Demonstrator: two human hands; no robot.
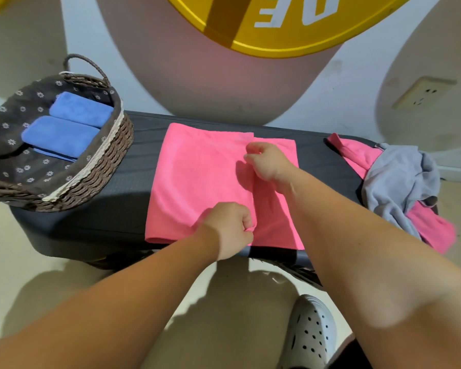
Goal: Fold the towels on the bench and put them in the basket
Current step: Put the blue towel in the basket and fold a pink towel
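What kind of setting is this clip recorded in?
Probably a plain indoor room, home or staged, not a laundry. A dark bench stands against a pale painted wall with a power socket, a tiled floor lies below, and a lined wicker basket holds folded blue towels.

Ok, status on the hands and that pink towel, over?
Left hand and right hand both pinch the pink towel, half folded on the bench. Two blue towels in basket. Nothing blocking.
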